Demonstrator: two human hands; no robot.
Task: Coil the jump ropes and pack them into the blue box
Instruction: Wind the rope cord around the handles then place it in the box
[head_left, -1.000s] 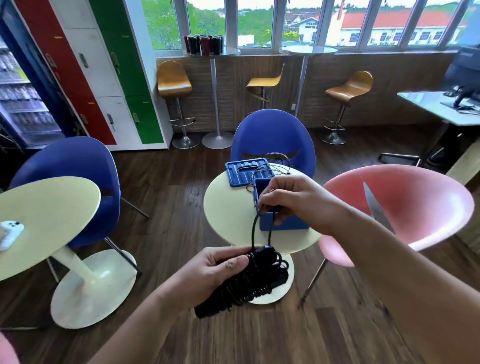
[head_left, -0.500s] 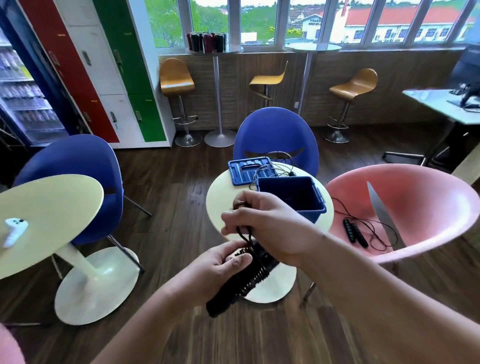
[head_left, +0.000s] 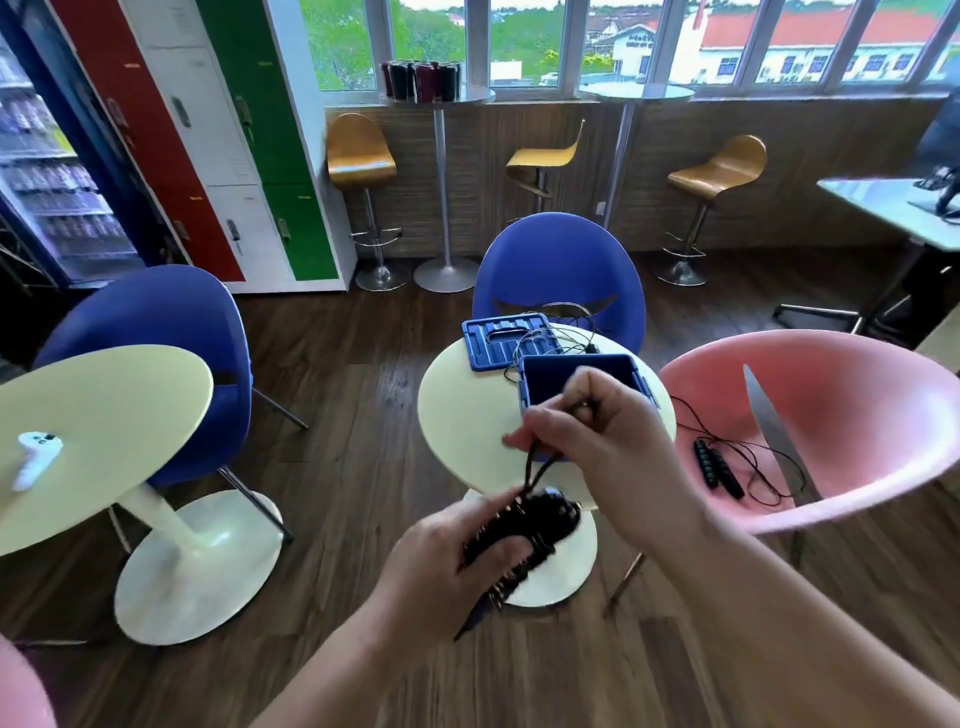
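Jump rope (head_left: 519, 535), black: handles bundled in my clenched left hand (head_left: 447, 561); cord pinched in my right hand (head_left: 587, 441), blue box (head_left: 530, 400) just beyond it on bench (head_left: 457, 410).

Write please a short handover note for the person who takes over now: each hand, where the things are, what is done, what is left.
Left hand: shut on the coiled jump rope.
Right hand: pinches that rope's loose cord above the coil.
Blue box: open on the round table, lid behind it.
Second rope: uncoiled on the pink chair. A third cord lies behind the box.
Done: first rope mostly coiled.
Left: finish winding, pack it, coil the others.
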